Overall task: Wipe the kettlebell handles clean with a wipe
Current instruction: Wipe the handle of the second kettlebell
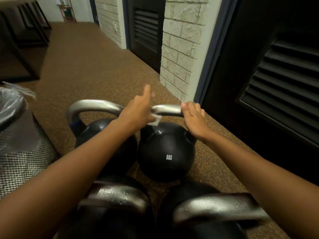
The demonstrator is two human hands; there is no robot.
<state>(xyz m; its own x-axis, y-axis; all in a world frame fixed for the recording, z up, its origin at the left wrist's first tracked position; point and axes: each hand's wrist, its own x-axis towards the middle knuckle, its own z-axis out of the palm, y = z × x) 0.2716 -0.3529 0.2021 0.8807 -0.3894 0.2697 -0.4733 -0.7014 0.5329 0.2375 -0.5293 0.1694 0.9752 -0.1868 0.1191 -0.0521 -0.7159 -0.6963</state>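
Several black kettlebells with silver handles stand on the brown speckled floor. The one marked 8KG [166, 152] is at the centre. My right hand [193, 116] grips the right end of its handle [168, 109]. My left hand [138, 111] is at the handle's left end and holds a small white wipe [155, 120] against it, with the thumb sticking up. Another kettlebell [96, 130] stands to the left, partly behind my left forearm. The handles of two nearer kettlebells [117, 195] [217, 209] show at the bottom.
A mesh waste bin [22, 163] lined with a clear bag stands at the left. A white brick pillar [181, 49] and dark louvred doors [279, 75] line the right side. Dark furniture frames [20, 40] stand at the far left.
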